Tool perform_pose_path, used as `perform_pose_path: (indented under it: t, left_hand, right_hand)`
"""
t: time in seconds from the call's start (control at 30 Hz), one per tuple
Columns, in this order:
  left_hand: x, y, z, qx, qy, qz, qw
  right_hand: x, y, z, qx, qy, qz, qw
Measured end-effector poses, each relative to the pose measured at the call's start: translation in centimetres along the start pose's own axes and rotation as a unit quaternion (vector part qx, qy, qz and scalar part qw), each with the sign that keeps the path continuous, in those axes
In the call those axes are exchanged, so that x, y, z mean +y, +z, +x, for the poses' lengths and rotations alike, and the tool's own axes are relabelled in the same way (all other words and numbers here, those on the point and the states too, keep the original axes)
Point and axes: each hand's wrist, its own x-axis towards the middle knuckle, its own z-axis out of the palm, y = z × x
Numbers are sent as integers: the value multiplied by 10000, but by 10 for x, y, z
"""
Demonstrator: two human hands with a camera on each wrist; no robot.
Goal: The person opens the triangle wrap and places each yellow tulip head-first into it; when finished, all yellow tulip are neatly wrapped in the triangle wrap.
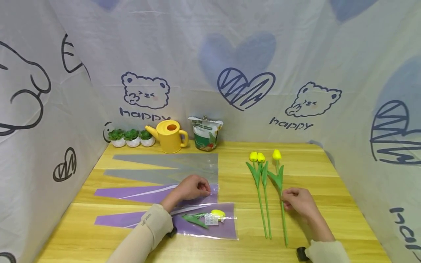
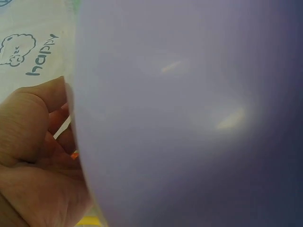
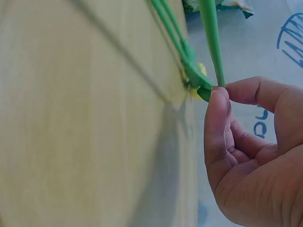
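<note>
Nearest cam: beige sleeve of L arm (image 1: 141,233), low in head view, running up to L hand (image 1: 190,187). L hand rests on purple-and-clear plastic flower sleeve (image 1: 154,193), fingers curled, pinching its right edge; L wrist view mostly filled by lilac film (image 2: 189,118), fingers (image 2: 33,118) bunched at its edge.

Just in front of that hand: 2nd purple plastic sleeve (image 1: 227,228) lying flat on yellow wooden tabletop (image 1: 329,182), w/ one yellow artificial tulip (image 1: 210,215) inside, bloom pointing right. Two grey film sleeves (image 1: 171,168) lie farther back, stacked fan-wise.

Back edge, L to R: three small green succulents in white pots (image 1: 131,137), yellow plastic watering can (image 1: 171,136), green-and-white clipped bag (image 1: 205,133).

Centre-right: pair of yellow tulips w/ green stems (image 1: 261,190) lying side by side on table, blooms away from person.

Just right of pair: single yellow tulip (image 1: 279,179). R hand (image 1: 297,202) grips its green stem mid-length; R wrist view shows thumb and forefinger (image 3: 215,123) pinched on stem (image 3: 210,42), other fingers curled. Stem's lower end lies on tabletop near R cuff.
</note>
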Motion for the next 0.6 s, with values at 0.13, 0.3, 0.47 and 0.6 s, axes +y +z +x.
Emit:
perform_pose_path:
  t: [0.13,0.3,0.47,0.6]
  left_hand:
    - [-1,1,0,29,64,59,10000]
    - [0,1,-1,67,107,83,9999]
    - [1,2,-1,47,93,54,9999]
    - [1,2,-1,43,83,78,9999]
  right_hand:
    - [-7,1,-3,-92,-164,63,9998]
    - [-15,5,-4,-62,-327,182,9993]
    - [-19,9,-3,-46,-238,200,9995]
    - [-18,12,0,-83,-150,292,9994]
